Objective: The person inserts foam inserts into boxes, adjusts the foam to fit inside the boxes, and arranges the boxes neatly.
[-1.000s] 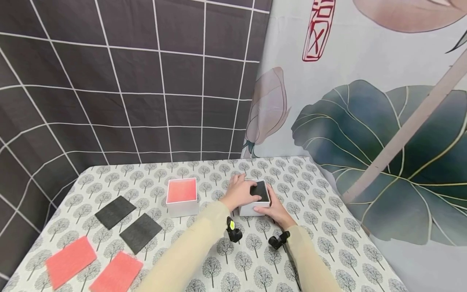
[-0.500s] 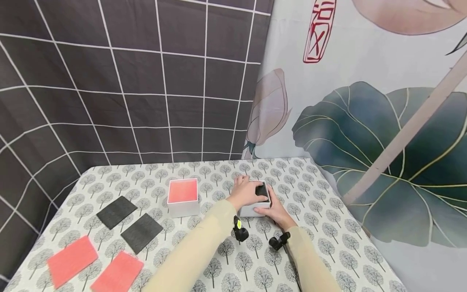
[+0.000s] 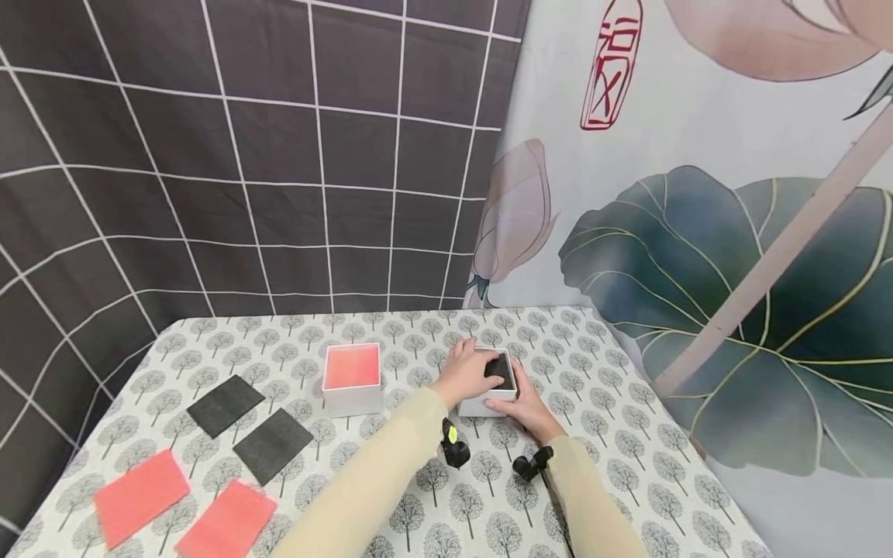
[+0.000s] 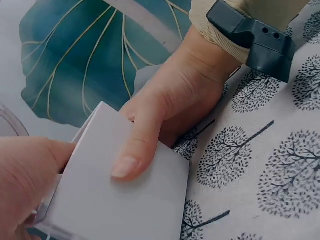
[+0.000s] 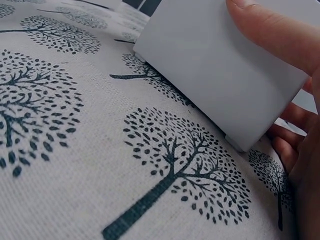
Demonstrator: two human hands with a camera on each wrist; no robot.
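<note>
A white square box (image 3: pixel 480 409) stands on the tree-print tablecloth with a black cloth or felt piece (image 3: pixel 504 372) inside it. My right hand (image 3: pixel 525 407) grips the box at its near right corner. In the left wrist view the right thumb lies flat on the white box wall (image 4: pixel 110 200); the right wrist view shows the other fingers round the side. Over the box's left part lies my left hand (image 3: pixel 463 378), its thumb and a finger spread at the black piece. The left fingertips inside the box are partly hidden.
Left of my hands stands another white box (image 3: pixel 352 403) holding a red piece (image 3: pixel 352 366). Two black pieces (image 3: pixel 225 405) and two red pieces (image 3: pixel 142 497) lie flat at the left. A dark grid curtain (image 3: pixel 265 155) hangs behind the table.
My left hand has shifted slightly right and then a little back over the box. The right hand keeps its hold. The head view has tilted slightly.
</note>
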